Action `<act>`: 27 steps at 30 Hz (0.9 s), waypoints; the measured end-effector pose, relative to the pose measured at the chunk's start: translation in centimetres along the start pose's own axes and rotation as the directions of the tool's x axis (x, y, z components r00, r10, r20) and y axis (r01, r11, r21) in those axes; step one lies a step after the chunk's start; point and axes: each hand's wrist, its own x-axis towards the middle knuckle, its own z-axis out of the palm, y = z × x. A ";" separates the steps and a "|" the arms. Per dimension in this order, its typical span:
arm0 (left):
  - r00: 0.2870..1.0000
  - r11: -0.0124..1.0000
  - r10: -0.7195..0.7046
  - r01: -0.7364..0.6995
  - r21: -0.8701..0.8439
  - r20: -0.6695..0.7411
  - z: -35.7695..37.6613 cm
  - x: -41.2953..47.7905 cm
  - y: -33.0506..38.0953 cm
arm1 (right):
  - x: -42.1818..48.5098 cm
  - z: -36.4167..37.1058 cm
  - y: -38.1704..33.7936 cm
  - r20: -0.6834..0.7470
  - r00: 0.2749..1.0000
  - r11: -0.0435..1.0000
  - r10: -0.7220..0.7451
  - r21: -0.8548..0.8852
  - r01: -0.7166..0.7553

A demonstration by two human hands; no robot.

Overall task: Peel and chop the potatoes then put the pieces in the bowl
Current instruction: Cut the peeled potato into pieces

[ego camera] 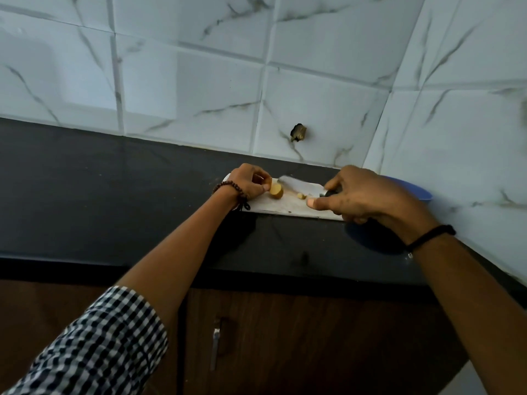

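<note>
Left hand: fingers curled close together, tips pinching the potato at its 9 o'clock end. It's a cut chunk lying on the white board. Right hand: fingers wrapped round the black handle of the knife, thumb stuck out straight twd the potato. Blade is blurred, low over the board btw the two hands. A small potato piece lies at 3 o'clock of the chunk, right by the blade. Blue bowl at 3 o'clock of the board, mostly hidden behind the right hand. Board sits on a black counter, tiled wall at 12 o'clock.
</note>
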 end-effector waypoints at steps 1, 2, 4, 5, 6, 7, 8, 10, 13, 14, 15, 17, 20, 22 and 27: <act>1.000 1.000 0.002 -0.002 0.005 -0.014 0.0 0.1 0.0 | 0.5 0.2 0.4 -0.034 0.999 0.999 0.019 0.037 -0.017; 1.000 1.000 0.000 0.000 0.002 -0.025 0.0 0.2 0.0 | 1.0 0.5 0.6 -0.064 0.997 0.995 0.044 0.096 -0.037; 0.999 1.000 -0.008 0.007 -0.027 -0.035 0.0 0.3 0.0 | 2.5 1.4 0.7 -0.111 0.991 0.970 0.072 0.241 -0.043; 0.999 0.999 -0.009 0.008 -0.044 -0.032 0.0 0.3 0.0 | 3.3 1.9 0.5 -0.127 0.989 0.955 0.075 0.295 -0.035; 1.000 0.998 -0.008 0.006 -0.062 -0.027 0.0 0.4 0.0 | 4.2 2.5 0.3 -0.139 0.987 0.945 0.078 0.325 -0.029; 1.000 0.996 -0.007 0.005 -0.085 -0.019 0.1 0.4 0.0 | 4.9 3.0 0.0 -0.147 0.986 0.942 0.080 0.334 -0.027; 1.000 0.994 -0.006 0.005 -0.112 -0.010 0.2 0.6 0.0 | 5.5 3.4 -0.4 -0.148 0.986 0.941 0.079 0.338 -0.024; 1.000 0.985 -0.011 0.014 -0.172 0.017 0.3 0.6 0.1 | 6.6 4.1 -1.0 -0.127 0.989 0.933 0.074 0.359 -0.023; 0.998 0.967 -0.039 0.050 -0.249 0.052 0.5 0.7 0.1 | 8.1 5.1 -1.5 -0.076 0.993 0.909 0.093 0.413 -0.053; 0.997 0.961 -0.048 0.062 -0.269 0.058 0.5 0.7 0.0 | 8.6 5.6 -1.6 -0.073 0.992 0.895 0.108 0.441 -0.065; 0.997 0.955 -0.056 0.071 -0.287 0.061 0.5 0.6 0.1 | 9.1 6.0 -1.6 -0.076 0.989 0.880 0.123 0.470 -0.074; 0.996 0.945 -0.066 0.084 -0.316 0.068 0.5 0.6 0.1 | 9.9 6.7 -1.5 -0.090 0.985 0.853 0.144 0.517 -0.077; 0.994 0.928 -0.076 0.101 -0.359 0.082 0.4 0.5 0.3 | 10.6 7.2 -1.3 -0.106 0.981 0.844 0.161 0.530 -0.081; 0.993 0.901 -0.088 0.114 -0.418 0.079 0.4 0.8 0.3 | 10.8 7.1 -1.1 -0.082 0.983 0.811 0.165 0.579 -0.088; 0.961 0.903 -0.210 0.119 -0.413 -0.181 -0.3 1.1 -0.4 | 11.5 6.1 -0.7 -0.050 0.987 0.768 0.150 0.635 -0.084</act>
